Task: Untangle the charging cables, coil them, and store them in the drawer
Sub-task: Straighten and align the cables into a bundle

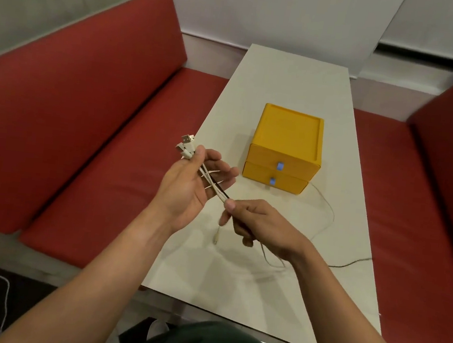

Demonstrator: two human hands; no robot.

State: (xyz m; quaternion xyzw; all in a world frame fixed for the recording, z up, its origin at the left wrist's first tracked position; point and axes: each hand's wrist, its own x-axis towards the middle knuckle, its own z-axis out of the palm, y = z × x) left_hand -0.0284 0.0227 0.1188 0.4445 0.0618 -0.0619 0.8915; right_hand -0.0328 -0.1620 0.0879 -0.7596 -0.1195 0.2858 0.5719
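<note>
The drawer box [287, 138] looked like smooth matt yellow plastic, the table [291, 74] a smooth pale laminate, the benches [76, 77] red upholstery, the plugs [186, 144] metal-tipped.

**Single head-worn view, high and tilted down**

One camera only, worn at head height. It faces forward and steeply down along the white table [286, 74], whose long side runs away from the wearer. Wide lens, so straight edges bow. The left bench [87, 101] and right bench [441, 194] curve in at the frame sides. Forearms enter from the bottom corners. The left hand [190, 187] and right hand [264, 223] sit mid-frame, nearest the lens, with the cables [219, 191] between them. The yellow drawer unit [287, 138] stands farther off, right of centre. The wall [265, 7] fills the top strip, and the wearer's lap shows at the bottom edge.
</note>
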